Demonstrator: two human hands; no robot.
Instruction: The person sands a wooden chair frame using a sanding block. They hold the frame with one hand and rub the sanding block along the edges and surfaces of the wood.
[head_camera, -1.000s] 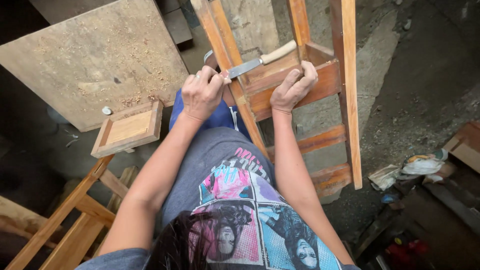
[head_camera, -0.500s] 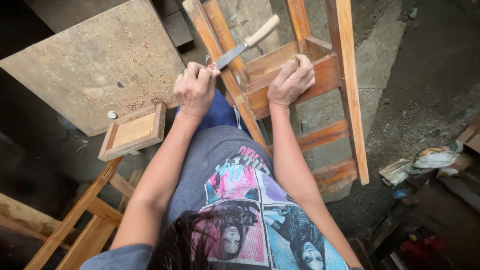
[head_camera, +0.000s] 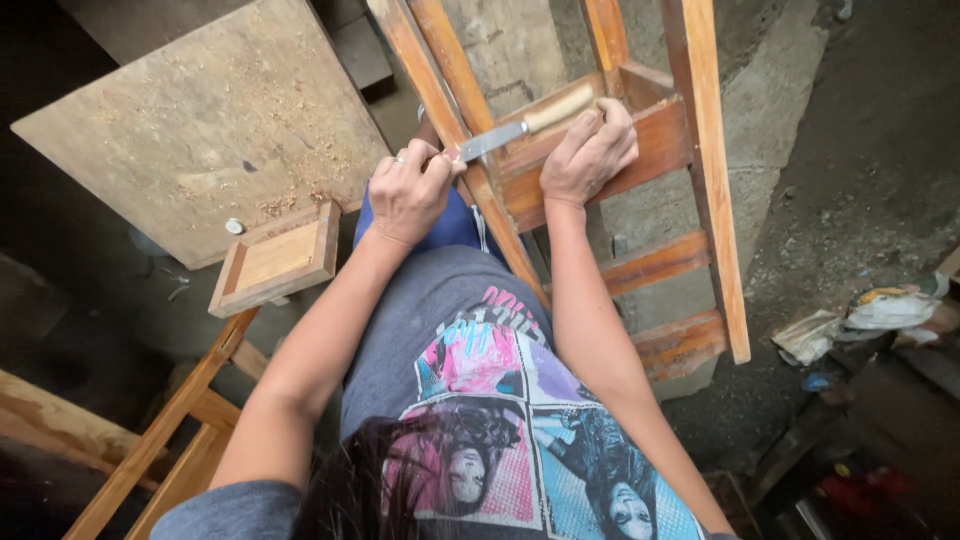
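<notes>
Left hand (head_camera: 410, 192) clenched, pinching the tip of a wooden-handled knife (head_camera: 525, 124); right hand (head_camera: 590, 152) grasping its handle, across the stool frame's (head_camera: 660, 150) upper rail. Scraping seemingly midway.

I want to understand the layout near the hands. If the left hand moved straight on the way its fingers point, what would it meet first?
The left hand points up-right, and its fingertips are already at the knife blade, beside the stool leg. Depth is unclear.
</notes>
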